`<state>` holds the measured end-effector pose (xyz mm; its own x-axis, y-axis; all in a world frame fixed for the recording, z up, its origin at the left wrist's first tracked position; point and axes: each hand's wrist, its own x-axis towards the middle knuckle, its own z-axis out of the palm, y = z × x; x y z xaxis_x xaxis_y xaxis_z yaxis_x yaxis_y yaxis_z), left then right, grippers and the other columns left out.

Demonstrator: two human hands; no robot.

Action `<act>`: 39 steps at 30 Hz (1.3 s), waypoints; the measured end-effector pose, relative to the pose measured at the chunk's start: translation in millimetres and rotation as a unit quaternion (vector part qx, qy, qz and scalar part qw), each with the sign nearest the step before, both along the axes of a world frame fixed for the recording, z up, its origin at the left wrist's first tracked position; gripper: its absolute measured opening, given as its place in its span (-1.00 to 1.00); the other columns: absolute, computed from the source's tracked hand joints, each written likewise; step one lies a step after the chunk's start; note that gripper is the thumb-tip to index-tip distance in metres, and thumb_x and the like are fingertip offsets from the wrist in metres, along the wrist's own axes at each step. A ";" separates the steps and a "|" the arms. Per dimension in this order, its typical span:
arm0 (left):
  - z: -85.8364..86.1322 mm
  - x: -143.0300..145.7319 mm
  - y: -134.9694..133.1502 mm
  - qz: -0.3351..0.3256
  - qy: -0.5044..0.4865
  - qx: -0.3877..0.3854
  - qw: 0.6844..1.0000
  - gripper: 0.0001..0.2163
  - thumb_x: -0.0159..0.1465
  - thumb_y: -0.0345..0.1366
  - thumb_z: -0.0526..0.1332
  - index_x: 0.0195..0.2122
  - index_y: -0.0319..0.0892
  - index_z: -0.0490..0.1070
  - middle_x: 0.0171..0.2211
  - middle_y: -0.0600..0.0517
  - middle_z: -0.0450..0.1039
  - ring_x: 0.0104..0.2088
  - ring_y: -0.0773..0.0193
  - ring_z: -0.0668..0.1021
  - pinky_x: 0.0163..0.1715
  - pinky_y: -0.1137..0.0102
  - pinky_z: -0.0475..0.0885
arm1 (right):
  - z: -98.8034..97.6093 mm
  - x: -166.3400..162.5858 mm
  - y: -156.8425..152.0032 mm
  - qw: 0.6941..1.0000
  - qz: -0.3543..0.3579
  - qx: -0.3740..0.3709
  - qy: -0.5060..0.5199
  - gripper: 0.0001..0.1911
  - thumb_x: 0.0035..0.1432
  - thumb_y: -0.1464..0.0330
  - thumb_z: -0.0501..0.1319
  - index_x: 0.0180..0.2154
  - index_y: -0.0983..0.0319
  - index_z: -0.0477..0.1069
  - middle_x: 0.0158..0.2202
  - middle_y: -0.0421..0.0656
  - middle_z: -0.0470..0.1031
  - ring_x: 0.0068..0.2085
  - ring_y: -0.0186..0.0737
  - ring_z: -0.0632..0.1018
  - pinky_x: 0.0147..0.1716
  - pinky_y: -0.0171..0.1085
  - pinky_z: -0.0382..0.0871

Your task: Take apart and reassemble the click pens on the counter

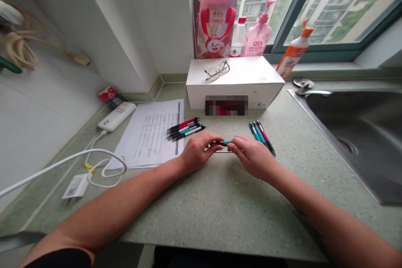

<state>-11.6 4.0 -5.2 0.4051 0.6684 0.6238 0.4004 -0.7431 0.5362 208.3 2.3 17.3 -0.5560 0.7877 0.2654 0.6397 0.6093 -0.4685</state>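
Countertop (pixel 191 213) beneath, left hand (pixel 198 150) and right hand (pixel 253 155) pinch a probable pen (pixel 225 143), partly hidden.

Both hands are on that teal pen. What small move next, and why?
Probably a gentle twist by the right hand while the left hand steadies the pen: both pinch it from opposite sides, a short stretch showing between them, so they seem well placed to turn it.

Left arm: a plain black sleeve (pixel 61 258), visible at the lower left corner, ends in a curved hem near the elbow. Left forearm (pixel 132 194) and left hand (pixel 198 147) are bare. Right forearm (pixel 320 207) and right hand (pixel 251 155) are likewise bare. Sleeve stitching: too dark to determine.
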 end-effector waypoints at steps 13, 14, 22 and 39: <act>0.3 -2.7 4.5 0.039 -0.049 -0.042 0.997 -0.88 0.34 -0.26 0.31 -0.22 -0.20 0.57 -0.37 -0.03 0.59 -0.37 0.26 0.56 -0.32 0.33 0.46 | -4.8 -2.7 1.9 0.993 -0.040 -0.063 0.089 -0.59 0.44 0.16 0.01 -0.37 0.20 0.44 -0.39 -0.14 0.52 -0.36 -0.23 0.50 -0.37 -0.27 0.28; 0.5 -2.7 4.4 0.042 -0.052 -0.047 0.997 -0.87 0.34 -0.25 0.31 -0.22 -0.20 0.57 -0.37 -0.03 0.59 -0.37 0.26 0.56 -0.32 0.33 0.46 | -5.3 -2.5 2.2 0.994 -0.042 -0.055 0.086 -0.60 0.44 0.16 0.02 -0.35 0.20 0.46 -0.37 -0.13 0.53 -0.35 -0.22 0.51 -0.37 -0.27 0.29; 1.5 -3.4 4.1 0.045 -0.074 -0.067 0.994 -0.89 0.31 -0.27 0.35 -0.26 -0.20 0.57 -0.38 -0.02 0.59 -0.37 0.28 0.56 -0.33 0.35 0.47 | -7.2 -1.4 2.2 0.994 -0.026 -0.031 0.100 -0.75 0.40 0.25 0.12 -0.18 0.22 0.53 -0.21 -0.07 0.57 -0.19 -0.16 0.56 -0.20 -0.21 0.38; 4.8 -2.0 1.7 0.018 -0.090 -0.041 0.995 -0.94 0.32 -0.32 0.33 -0.26 -0.18 0.56 -0.36 -0.02 0.60 -0.36 0.28 0.58 -0.30 0.32 0.48 | -4.7 -6.6 -2.6 0.989 -0.063 -0.057 0.121 -0.76 0.35 0.20 0.18 -0.24 0.21 0.51 -0.34 -0.13 0.59 -0.36 -0.24 0.53 -0.36 -0.26 0.32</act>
<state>-13.6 5.8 -0.4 0.2657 0.7329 0.6264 0.3182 -0.6800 0.6606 201.7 -0.3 12.6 -0.3835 0.8789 0.2837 0.5678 0.4667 -0.6781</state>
